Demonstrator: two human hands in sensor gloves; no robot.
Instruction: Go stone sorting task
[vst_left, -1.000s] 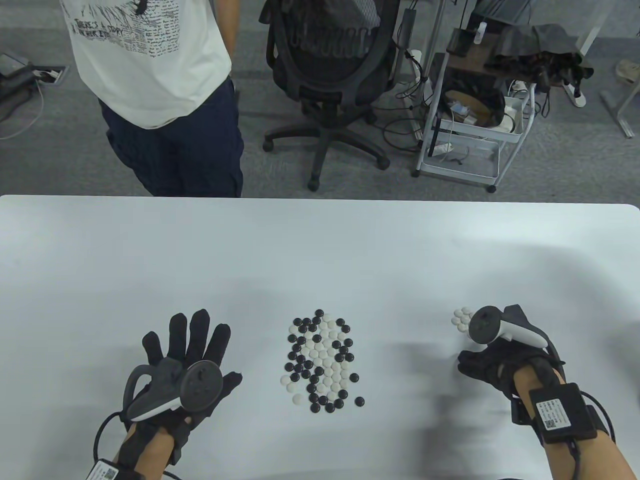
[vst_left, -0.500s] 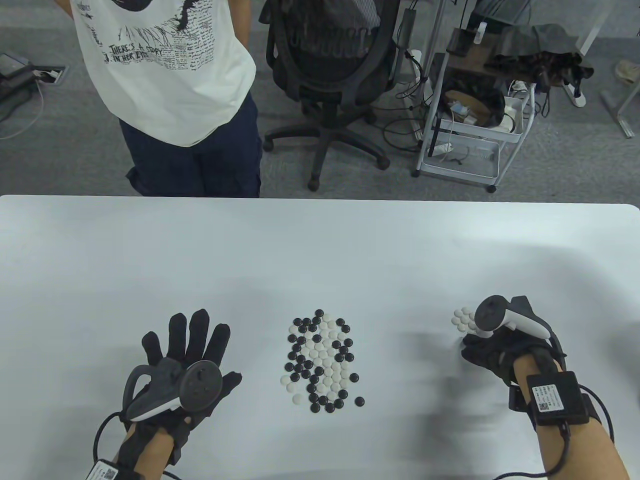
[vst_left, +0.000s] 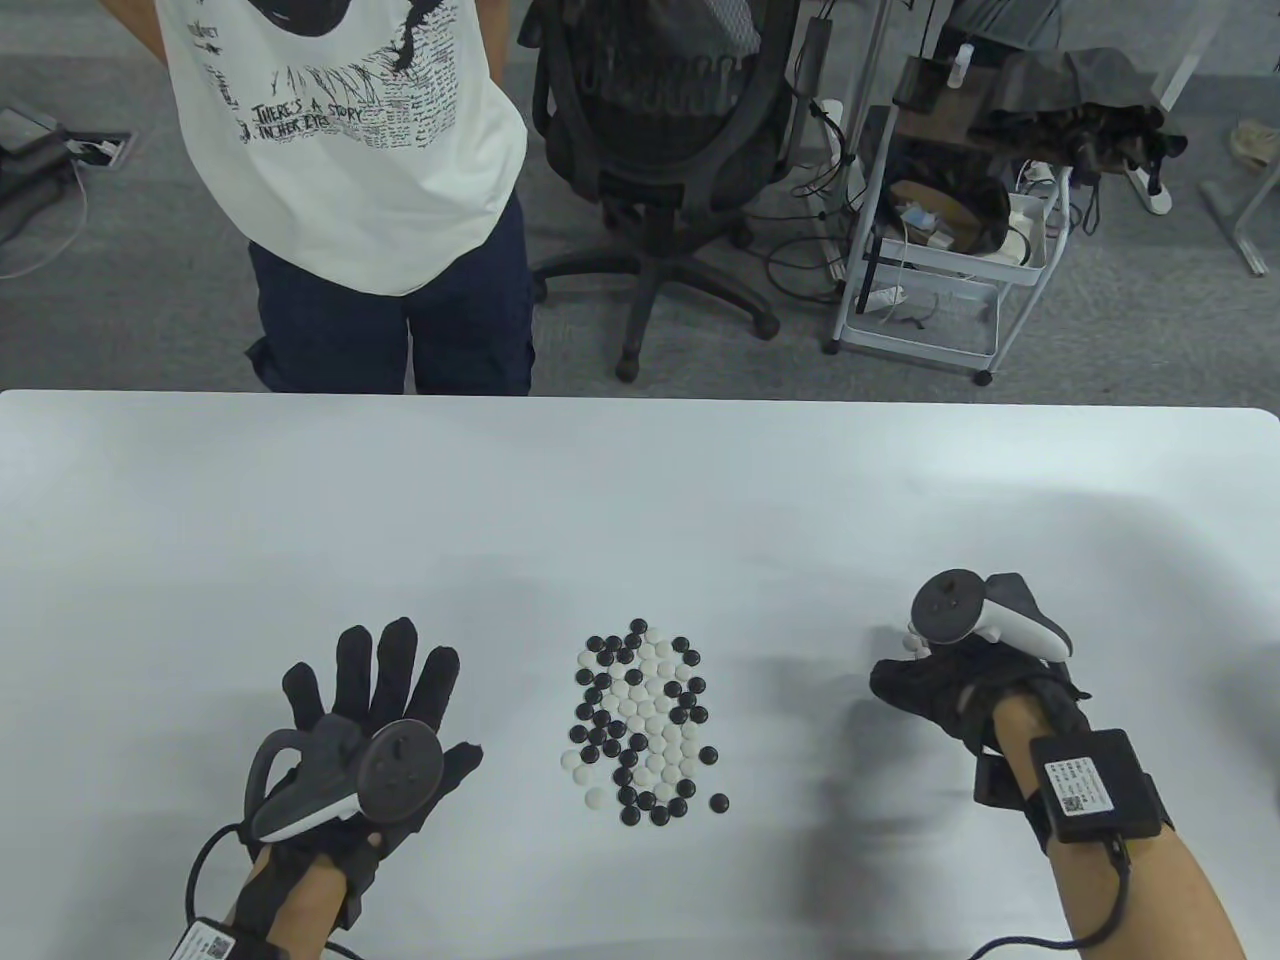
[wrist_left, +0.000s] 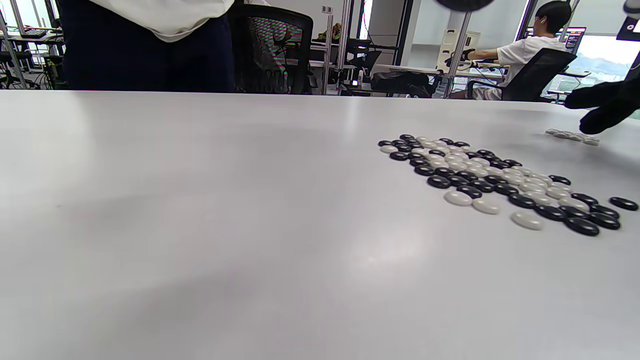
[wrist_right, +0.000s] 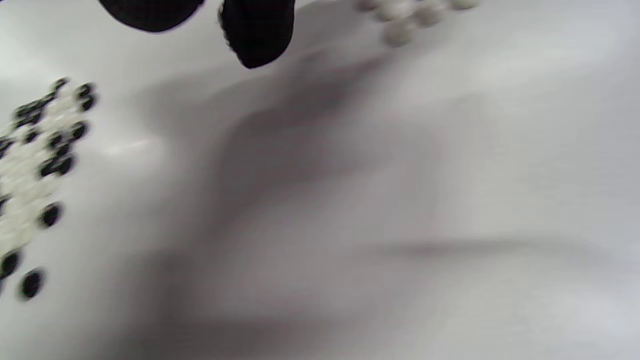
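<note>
My left hand (vst_left: 375, 715) lies flat on the white desk (vst_left: 200, 520), fingers (vst_left: 398, 655) straight and spread, holding nothing. Just to its right sits the mixed pile of black and white Go stones (vst_left: 643, 722), near the middle of the desk's front half; from my left wrist it shows as one loose patch (wrist_left: 500, 180). My right hand (vst_left: 935, 690) hovers further right, between the pile and the small cluster of white stones (wrist_left: 572, 136), which the tracker (vst_left: 975, 615) mostly hides from above. My right fingers (wrist_right: 257, 30) look curled downward, but I can't tell whether they pinch a stone. A person in a white printed shirt (vst_left: 340, 140) stands at the far edge.
</note>
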